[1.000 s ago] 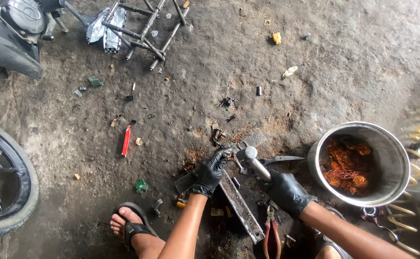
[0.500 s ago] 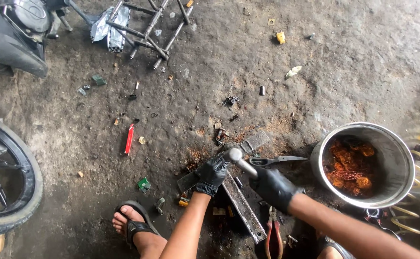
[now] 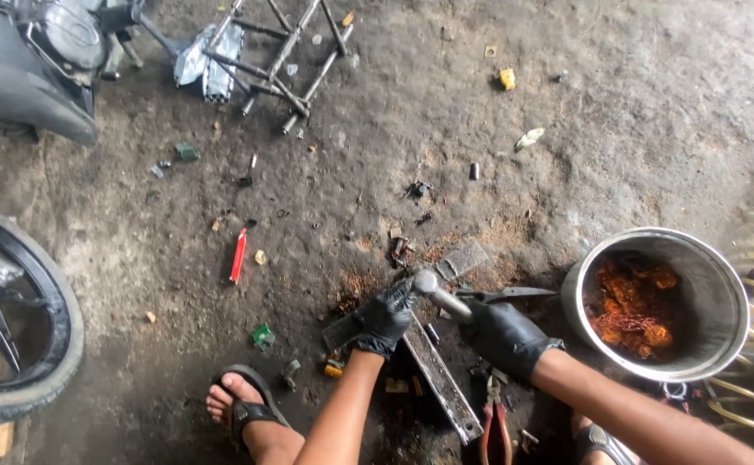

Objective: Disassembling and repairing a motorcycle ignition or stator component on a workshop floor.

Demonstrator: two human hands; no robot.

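Two gloved hands: both at work low on the floor.
Left hand (image 3: 383, 320): fingers clenched on a small dark piece; what it is cannot be made out.
Metal bar (image 3: 440, 379): flat, likely stiff and heavy, lying on the floor under the hands.
Hammer (image 3: 440, 295): steel, likely head-heavy; best gripped far down the handle.
Right hand (image 3: 504, 334): fingers wrapped round the hammer handle, hiding it.
Metal pot (image 3: 721, 301): rusty orange scrap inside.

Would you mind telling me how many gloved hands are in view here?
2. The left hand presses on a metal piece on the floor; the right hand grips a hammer beside the steel pot. No others show.
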